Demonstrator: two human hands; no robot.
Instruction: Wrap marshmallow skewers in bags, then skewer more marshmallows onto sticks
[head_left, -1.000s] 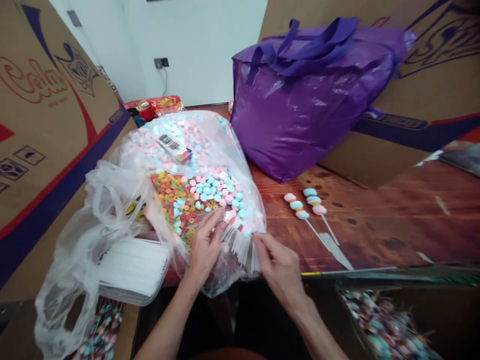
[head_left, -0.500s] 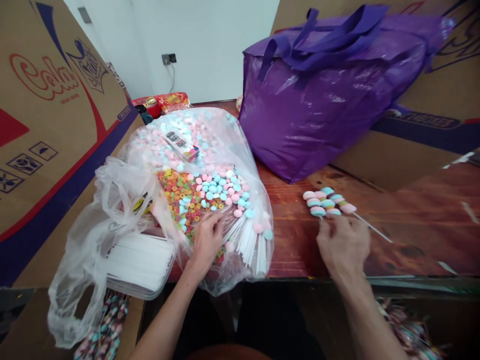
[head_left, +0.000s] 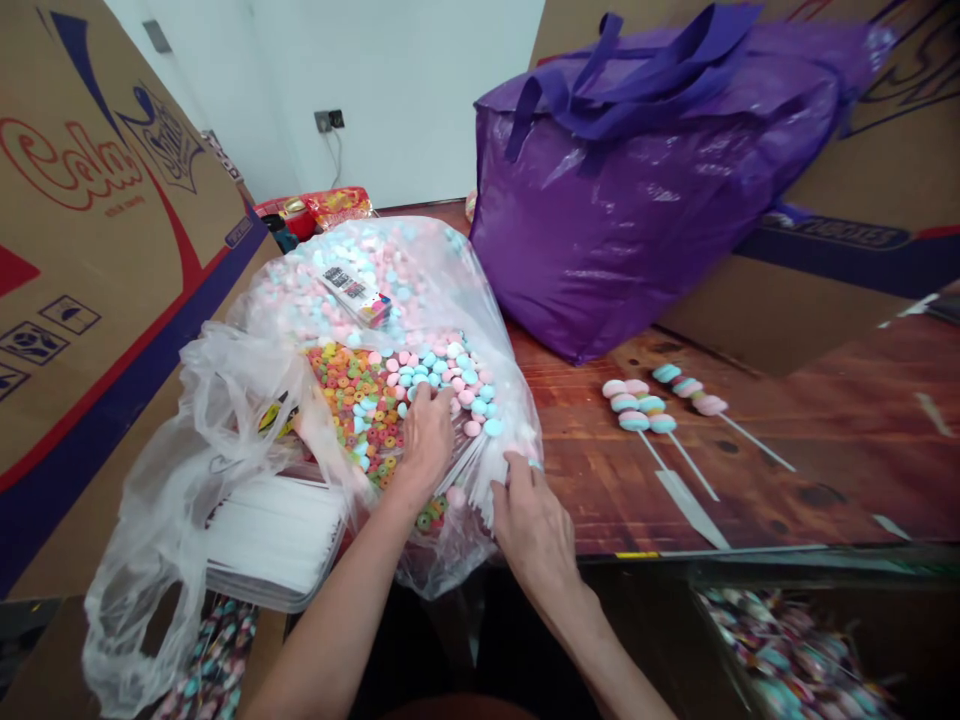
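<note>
A big clear plastic bag (head_left: 480, 300) lies open on the wooden table (head_left: 787, 400), filled with pink and blue candy pieces (head_left: 450, 375), small coloured ring candies (head_left: 352, 390) and a bundle of white sticks (head_left: 487, 470). My left hand (head_left: 427, 440) reaches into the bag, its fingers curled down over the pink and blue pieces. My right hand (head_left: 529, 520) is at the bag's near edge, fingers closed on the white sticks. Three finished candy skewers (head_left: 649, 405) lie side by side on the table to the right, away from both hands.
A large purple carrier bag (head_left: 637, 200) stands behind the skewers, with cardboard boxes at the left (head_left: 97, 250) and back right (head_left: 862, 180). A stack of white sheets (head_left: 270, 540) sits in plastic at the near left. Boxes of wrapped skewers (head_left: 787, 660) lie below the table edge.
My right hand left a third skewer beside the other two and came back left to the white sticks. My left hand slid further forward into the candy pieces.
</note>
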